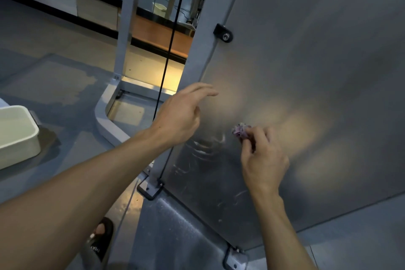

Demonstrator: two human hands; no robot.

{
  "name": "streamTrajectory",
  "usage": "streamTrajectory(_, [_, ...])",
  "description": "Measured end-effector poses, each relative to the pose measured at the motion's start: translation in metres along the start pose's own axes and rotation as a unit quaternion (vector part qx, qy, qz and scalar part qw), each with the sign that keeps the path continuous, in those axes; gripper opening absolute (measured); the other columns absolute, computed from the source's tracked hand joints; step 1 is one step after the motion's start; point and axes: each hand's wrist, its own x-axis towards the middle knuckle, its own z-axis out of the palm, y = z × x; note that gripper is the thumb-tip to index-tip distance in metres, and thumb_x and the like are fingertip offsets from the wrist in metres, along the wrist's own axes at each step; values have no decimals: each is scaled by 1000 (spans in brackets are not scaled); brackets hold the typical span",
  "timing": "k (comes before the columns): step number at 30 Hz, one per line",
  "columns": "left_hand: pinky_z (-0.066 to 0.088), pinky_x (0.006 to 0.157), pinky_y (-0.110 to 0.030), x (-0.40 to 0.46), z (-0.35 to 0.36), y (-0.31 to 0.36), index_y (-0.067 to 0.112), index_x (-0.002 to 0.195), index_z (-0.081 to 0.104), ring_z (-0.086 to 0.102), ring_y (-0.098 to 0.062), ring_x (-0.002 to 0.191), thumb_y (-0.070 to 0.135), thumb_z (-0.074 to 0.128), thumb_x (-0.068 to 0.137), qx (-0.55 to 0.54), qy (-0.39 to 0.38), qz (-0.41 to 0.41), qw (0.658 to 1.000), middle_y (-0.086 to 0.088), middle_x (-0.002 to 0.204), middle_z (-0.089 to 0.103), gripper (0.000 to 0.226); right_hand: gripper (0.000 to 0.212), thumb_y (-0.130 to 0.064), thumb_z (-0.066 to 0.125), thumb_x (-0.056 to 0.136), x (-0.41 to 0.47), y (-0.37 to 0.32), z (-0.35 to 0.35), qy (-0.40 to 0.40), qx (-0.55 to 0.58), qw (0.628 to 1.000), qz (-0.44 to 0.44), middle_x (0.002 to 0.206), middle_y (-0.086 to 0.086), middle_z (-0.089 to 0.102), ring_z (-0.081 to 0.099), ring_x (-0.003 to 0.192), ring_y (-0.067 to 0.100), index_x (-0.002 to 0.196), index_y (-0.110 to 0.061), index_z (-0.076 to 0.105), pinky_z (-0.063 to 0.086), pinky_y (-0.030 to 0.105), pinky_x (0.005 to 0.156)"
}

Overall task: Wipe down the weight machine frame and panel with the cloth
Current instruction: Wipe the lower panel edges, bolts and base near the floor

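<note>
the right hand point(263, 155), at lower centre-right of the frame, has its fingers curled round a small bunched cloth point(240, 130), pinkish-purple and white, and holds it against the metal panel point(306, 72) of the weight machine. the cloth sticks out above the fingertips, touching the panel just right of some curved streak marks on the metal. the panel is a broad grey brushed sheet filling the right half of the frame, with soft warm reflections across its middle.

the left hand point(182, 114), at the centre of the frame, is released, its fingers stretched out and loosely spread, reaching toward the panel's left edge; whether the fingertips touch the metal cannot be told. it holds nothing.

along the panel's left edge runs a pale grey frame post point(201, 39), with a black bracket point(223, 32) and bolt fixing the panel to it in the upper middle. a black cable point(169, 50) runs down just left of that post. a second post point(127, 17) stands further left, on a curved base rail point(105, 120).

at the left edge of the frame a white tub point(19, 136) sits on the grey floor point(54, 85). at the bottom, left of centre, a foot in a dark sandal point(102, 239) shows.
</note>
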Motion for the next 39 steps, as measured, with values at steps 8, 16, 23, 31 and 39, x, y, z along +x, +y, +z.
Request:
streamTrajectory(8, [34,116,-28,-4,-11,-10,29,145,54,42,-10,143,-7,44,97,7,-26,-17,999,14,160,39,61,23,-24,83,80,-37,-5,44,-163,-66,983,-52,86,5,51,56,45,38,85,-23,60,36,34,42])
streamTrajectory(16, [51,99,-37,-5,-11,-4,32,145,53,64,-24,111,-4,47,99,-2,-32,-39,999,18,160,37,59,16,-14,73,87,9,-23,1,14,37,999,18,96,6,60,61,67,36,101,-21,72,47,40,50])
streamTrajectory(23, [50,90,-25,0,-6,-3,30,139,59,66,-28,103,-1,49,100,-6,-4,-57,998,17,155,44,51,19,-11,80,79,-5,-24,32,-39,9,999,-20,87,9,55,56,48,36,92,-20,71,41,34,40])
streamTrajectory(31, [58,85,-36,7,-3,-8,34,131,63,66,-16,81,1,47,98,-26,43,-80,995,7,132,68,49,26,-12,84,75,-38,-28,62,-168,-33,984,-47,82,3,48,50,39,35,81,-22,61,37,32,34])
streamTrajectory(39, [58,85,-42,10,3,-7,36,125,65,68,-19,83,4,50,96,-39,56,-93,993,1,118,74,46,16,-12,73,83,18,-40,22,8,17,1000,14,96,8,60,61,68,39,97,-18,67,42,36,50])
